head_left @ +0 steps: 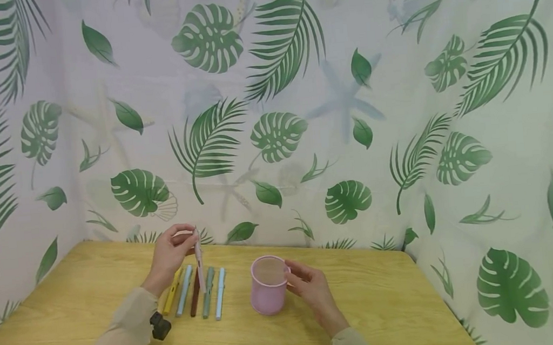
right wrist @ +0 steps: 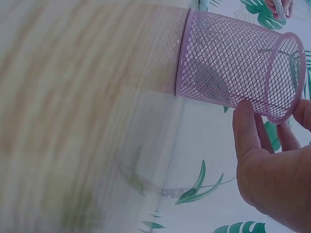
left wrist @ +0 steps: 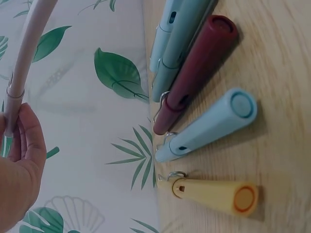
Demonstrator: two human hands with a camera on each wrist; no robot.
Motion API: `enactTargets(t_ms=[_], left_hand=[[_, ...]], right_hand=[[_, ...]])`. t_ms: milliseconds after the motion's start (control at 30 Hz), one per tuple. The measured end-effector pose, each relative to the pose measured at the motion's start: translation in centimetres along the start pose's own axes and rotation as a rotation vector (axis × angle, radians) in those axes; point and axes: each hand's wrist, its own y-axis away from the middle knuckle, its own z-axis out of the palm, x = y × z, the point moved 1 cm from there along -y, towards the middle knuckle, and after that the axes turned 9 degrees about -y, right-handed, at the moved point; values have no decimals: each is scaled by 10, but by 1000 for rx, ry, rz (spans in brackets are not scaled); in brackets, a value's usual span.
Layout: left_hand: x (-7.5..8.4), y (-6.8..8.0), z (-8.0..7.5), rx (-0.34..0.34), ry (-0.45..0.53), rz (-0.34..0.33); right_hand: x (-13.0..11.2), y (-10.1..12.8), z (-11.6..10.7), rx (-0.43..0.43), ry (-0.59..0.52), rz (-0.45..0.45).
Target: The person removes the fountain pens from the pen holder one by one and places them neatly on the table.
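My left hand (head_left: 173, 251) pinches a pale pink pen (head_left: 198, 259) upright above the row of pens; the pink pen (left wrist: 22, 68) runs up from my fingertips (left wrist: 24, 141). On the wooden table (head_left: 389, 304) lie a yellow pen (head_left: 172, 294), a light blue pen (head_left: 184, 291), a maroon pen (head_left: 195, 299), a grey-green pen (head_left: 208, 292) and another light blue pen (head_left: 220, 293), side by side. To their right a pink mesh cup (head_left: 268, 285) stands upright and looks empty. My right hand (head_left: 310, 289) holds it at its right side, the thumb (right wrist: 244, 126) against the mesh cup (right wrist: 228, 60).
A leaf-patterned curtain (head_left: 301, 111) closes off the table at the back and on both sides. A small black object (head_left: 160, 328) sits at my left wrist. Bare table (head_left: 72, 297) lies left of the pens.
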Motion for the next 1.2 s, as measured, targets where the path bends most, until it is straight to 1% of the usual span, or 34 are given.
enactTargets(t_ms=[200, 433, 567, 767, 900, 967, 1067, 1200], left_hand=[[-3, -2, -4, -12, -47, -11], [-8, -3, -16, -36, -74, -44], [-11, -1, -23, -78, -74, -56], [-15, -2, -32, -152, -108, -50], [-20, -4, -39, -178, -122, -56], [-22, -4, -42, -187, -133, -70], [-25, -4, -46, -207, -170, -83], [-29, -3, -50, -213, -186, -103]], right_hand=[[0, -1, 0, 4, -2, 10], [1, -2, -2, 8, -14, 17], [0, -1, -2, 9, -19, 22], [0, 0, -2, 4, -17, 33], [-1, -1, -2, 3, -12, 34], [-1, -1, -2, 2, -7, 30], [-1, -1, -2, -1, -6, 25], [-1, -3, -3, -6, -5, 29]])
